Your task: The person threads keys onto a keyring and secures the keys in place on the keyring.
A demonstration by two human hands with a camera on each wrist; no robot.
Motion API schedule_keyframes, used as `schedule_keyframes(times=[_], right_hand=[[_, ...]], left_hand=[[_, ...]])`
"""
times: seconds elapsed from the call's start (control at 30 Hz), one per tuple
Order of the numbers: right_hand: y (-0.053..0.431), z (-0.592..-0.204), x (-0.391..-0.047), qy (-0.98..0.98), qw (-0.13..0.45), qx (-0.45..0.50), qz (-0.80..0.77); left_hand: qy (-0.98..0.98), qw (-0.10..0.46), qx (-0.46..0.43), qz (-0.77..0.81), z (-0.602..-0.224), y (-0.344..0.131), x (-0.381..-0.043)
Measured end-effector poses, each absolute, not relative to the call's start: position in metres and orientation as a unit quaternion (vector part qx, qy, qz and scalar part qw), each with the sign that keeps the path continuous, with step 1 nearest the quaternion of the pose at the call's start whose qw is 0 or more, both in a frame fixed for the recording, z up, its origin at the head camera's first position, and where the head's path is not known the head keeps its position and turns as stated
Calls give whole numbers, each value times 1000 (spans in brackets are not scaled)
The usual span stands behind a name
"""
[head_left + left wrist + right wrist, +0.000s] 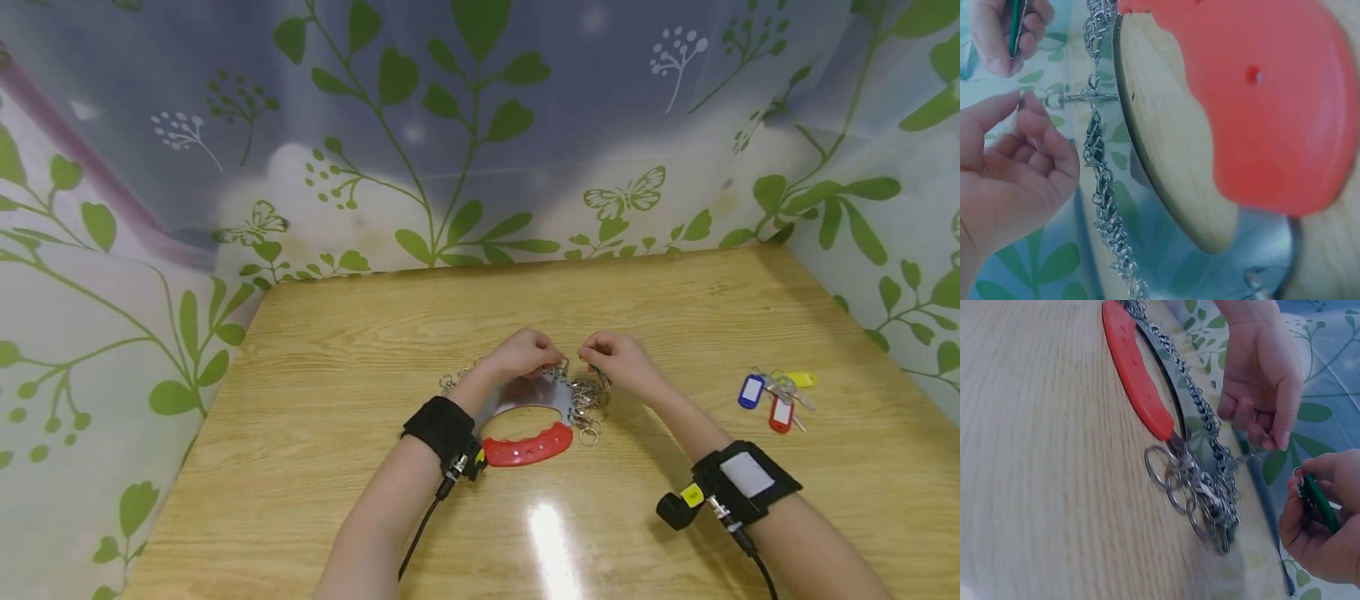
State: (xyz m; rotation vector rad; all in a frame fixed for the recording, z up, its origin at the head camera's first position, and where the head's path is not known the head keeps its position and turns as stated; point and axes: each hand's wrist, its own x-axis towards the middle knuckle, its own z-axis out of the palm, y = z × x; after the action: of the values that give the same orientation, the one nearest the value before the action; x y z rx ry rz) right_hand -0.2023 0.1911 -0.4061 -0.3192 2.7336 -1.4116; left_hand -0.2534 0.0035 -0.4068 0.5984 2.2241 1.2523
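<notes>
A curved metal plate with a red handle (528, 447) lies on the table, with metal rings and chain links (1192, 394) hanging along its outer edge. My left hand (525, 354) is over the far edge of this ring holder, pinching the end of a small metal ring (1054, 100) drawn out from it. Just to the right, my right hand (621, 360) holds a green key tag (1322, 503) with a small split ring at its top. The two hands' fingertips face each other, a short gap apart. Larger loose rings (1160, 467) hang at the holder's right end.
To the right on the wooden table (360, 333) lies a bunch of keys with a blue tag (751, 391), a red tag (781, 414) and a yellow tag (801, 379). Leaf-patterned cloth (450, 167) rises behind the table's far edge and at both sides.
</notes>
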Motion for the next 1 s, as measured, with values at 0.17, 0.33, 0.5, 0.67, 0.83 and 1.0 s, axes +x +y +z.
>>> schedule_keyframes(times=[0.17,0.33,0.5,0.67,0.83,1.0], right_hand=[[185,-406,-202,884,51,-91,-455],[185,-408,-204,892,58,-82,-441],[185,-409,-205,889,66,-102,-441],[184,-409,-206,892,63,-106,-435],[183,-412,-209,894,50,-87,-437],[186,-414,-211,892,37,-74,-443]], left_hand=[[796,295,221,480,-408,1,-252],[787,296,228,492,-411,1,-252],[807,267,246,465,-410,0,-252],[838,225,272,415,-407,3,-251],[858,202,273,386,-405,7,-250],[866,198,262,377,-405,9,-250]])
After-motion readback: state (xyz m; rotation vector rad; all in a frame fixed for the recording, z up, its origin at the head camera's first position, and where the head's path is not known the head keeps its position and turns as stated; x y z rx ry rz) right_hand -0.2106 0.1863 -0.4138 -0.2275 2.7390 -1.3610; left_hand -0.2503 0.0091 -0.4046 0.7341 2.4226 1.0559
